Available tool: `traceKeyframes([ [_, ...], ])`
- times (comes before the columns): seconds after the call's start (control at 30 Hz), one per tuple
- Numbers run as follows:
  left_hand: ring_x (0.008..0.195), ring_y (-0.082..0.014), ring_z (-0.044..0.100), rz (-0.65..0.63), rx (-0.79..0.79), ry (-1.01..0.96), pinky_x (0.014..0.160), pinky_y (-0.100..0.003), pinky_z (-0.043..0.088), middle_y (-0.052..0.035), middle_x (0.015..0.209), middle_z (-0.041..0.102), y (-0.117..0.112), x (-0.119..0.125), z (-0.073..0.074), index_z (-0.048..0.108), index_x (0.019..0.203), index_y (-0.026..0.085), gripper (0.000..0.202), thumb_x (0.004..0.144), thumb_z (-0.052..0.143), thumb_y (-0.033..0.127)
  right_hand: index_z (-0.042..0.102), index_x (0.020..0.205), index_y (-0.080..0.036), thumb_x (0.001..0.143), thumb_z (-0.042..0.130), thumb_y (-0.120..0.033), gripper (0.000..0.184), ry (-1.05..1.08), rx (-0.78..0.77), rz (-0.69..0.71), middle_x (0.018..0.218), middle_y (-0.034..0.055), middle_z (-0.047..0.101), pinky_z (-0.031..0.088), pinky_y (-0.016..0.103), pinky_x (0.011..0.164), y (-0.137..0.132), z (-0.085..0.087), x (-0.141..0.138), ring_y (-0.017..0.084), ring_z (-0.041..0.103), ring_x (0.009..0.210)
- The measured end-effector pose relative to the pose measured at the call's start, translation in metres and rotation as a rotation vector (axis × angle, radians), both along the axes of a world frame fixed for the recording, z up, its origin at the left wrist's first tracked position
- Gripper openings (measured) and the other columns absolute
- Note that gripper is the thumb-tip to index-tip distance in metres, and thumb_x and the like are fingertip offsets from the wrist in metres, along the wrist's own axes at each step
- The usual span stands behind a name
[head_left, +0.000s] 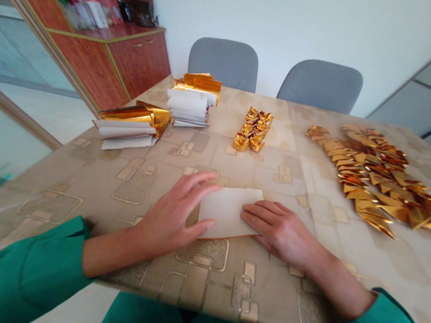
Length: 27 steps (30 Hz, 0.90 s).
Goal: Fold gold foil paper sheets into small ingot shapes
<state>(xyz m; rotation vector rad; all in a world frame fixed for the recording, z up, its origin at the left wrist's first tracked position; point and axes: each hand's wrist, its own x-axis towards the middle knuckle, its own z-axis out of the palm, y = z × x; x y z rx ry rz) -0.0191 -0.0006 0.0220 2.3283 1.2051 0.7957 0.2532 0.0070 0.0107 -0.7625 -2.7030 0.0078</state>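
Cream paper sheet (228, 212) lies flat on the patterned tan counter (72, 176) at lower centre of the frame, with a thin line of gold along its lower edge. Neither hand pinches it. The grip of the left hand (175, 215) is open, its slightly curved fingers spread a little, with the fingertips on the sheet's upper left edge and the thumb reaching toward its lower left edge. The grip of the right hand (280, 230) is open too, its fingers lying nearly flat and close together over the sheet's right end. The sheet sits between the two hands, and green sleeves (11, 270) cover both forearms further back.

Farther up the counter, at upper left of centre, are a gold-edged paper stack (133, 125) and a second gold-edged paper stack (191, 101). At top centre stands a double row of small gold ingots (253, 129). To the right, a long heap of folded gold pieces (377, 180) fans across the counter. Two grey chairs (223, 63) stand beyond the far edge, and a reddish wooden cabinet (105, 55) with bottles and packets on it fills the upper left of the frame.
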Motion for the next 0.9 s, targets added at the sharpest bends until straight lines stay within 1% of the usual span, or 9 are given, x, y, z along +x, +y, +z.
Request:
traceKeyframes([
  [0.07,0.123,-0.0317,0.053,-0.225,0.043,0.151,0.107,-0.049,0.041,-0.0132,0.135,0.057,-0.008,0.007,0.002,0.060,0.124,0.022,0.055,0.079,0.071,0.051,0.069,0.116,-0.016,0.097,0.053,-0.026,0.027,0.043,-0.062,-0.009,0.117,0.0139,0.072,0.056,0.044,0.087,-0.001,0.000,0.003,0.026,0.067,0.104],
  [0.1,0.120,-0.0319,0.055,-0.261,0.048,0.184,0.104,-0.048,0.044,-0.0139,0.131,0.060,-0.010,0.011,0.001,0.060,0.123,0.021,0.058,0.077,0.072,0.054,0.069,0.116,-0.017,0.098,0.051,-0.027,0.027,0.067,-0.091,-0.010,0.115,0.0131,0.072,0.055,0.044,0.088,0.000,0.001,0.004,0.025,0.067,0.104],
  [0.17,0.110,-0.0294,0.060,-0.248,0.031,0.205,0.095,-0.045,0.049,-0.0126,0.121,0.065,-0.009,0.017,-0.004,0.061,0.120,0.020,0.047,0.082,0.070,0.046,0.069,0.114,-0.018,0.100,0.049,-0.027,0.027,0.120,-0.153,-0.002,0.113,0.0118,0.073,0.055,0.042,0.089,0.001,0.004,0.005,0.024,0.067,0.103],
  [0.27,0.100,-0.0235,0.065,-0.169,0.015,0.126,0.089,-0.038,0.053,-0.0079,0.109,0.070,0.000,0.018,-0.015,0.061,0.117,0.022,0.025,0.093,0.055,0.027,0.069,0.111,-0.018,0.100,0.049,-0.027,0.024,0.182,-0.261,-0.017,0.107,0.0099,0.074,0.053,0.040,0.089,0.004,0.007,0.005,0.022,0.067,0.099],
  [0.43,0.109,-0.0198,0.066,-0.058,0.040,-0.020,0.098,-0.035,0.052,-0.0061,0.121,0.069,0.015,0.011,-0.025,0.054,0.126,0.024,0.034,0.093,0.052,0.017,0.068,0.098,-0.019,0.100,0.051,-0.028,0.019,0.320,-0.401,-0.272,0.081,0.0032,0.071,0.049,0.030,0.068,0.011,0.003,0.001,0.016,0.065,0.073],
  [0.6,0.122,-0.0202,0.059,-0.087,0.086,0.021,0.106,-0.038,0.047,-0.0084,0.133,0.063,0.019,0.009,-0.028,0.054,0.129,0.021,0.034,0.095,0.050,0.017,0.059,0.068,-0.021,0.092,0.060,-0.029,0.025,0.326,-0.335,-0.522,0.062,0.0001,0.062,0.040,0.029,0.058,0.021,-0.007,-0.005,0.016,0.056,0.061],
  [0.77,0.128,-0.0254,0.055,-0.092,0.261,0.189,0.108,-0.043,0.044,-0.0123,0.147,0.051,0.016,0.007,-0.026,0.059,0.126,0.018,0.031,0.097,0.048,0.019,0.055,0.063,-0.021,0.083,0.068,-0.021,0.024,0.247,-0.258,-0.638,0.060,-0.0009,0.060,0.035,0.030,0.062,0.021,-0.013,-0.010,0.017,0.054,0.064],
  [0.83,0.133,-0.0292,0.050,-0.134,0.351,0.268,0.113,-0.049,0.035,-0.0126,0.151,0.047,0.010,0.008,-0.025,0.060,0.127,0.018,0.032,0.097,0.050,0.022,0.055,0.064,-0.021,0.084,0.067,-0.021,0.024,0.237,-0.245,-0.644,0.061,-0.0004,0.060,0.034,0.030,0.062,0.020,-0.014,-0.010,0.017,0.053,0.065],
  [0.9,0.139,-0.0316,0.042,-0.216,0.371,0.332,0.119,-0.054,0.022,-0.0136,0.152,0.046,0.003,0.011,-0.026,0.052,0.137,0.015,0.045,0.097,0.053,0.036,0.055,0.064,-0.020,0.085,0.067,-0.022,0.024,0.237,-0.242,-0.632,0.061,-0.0004,0.059,0.033,0.030,0.063,0.019,-0.014,-0.010,0.017,0.052,0.065],
])
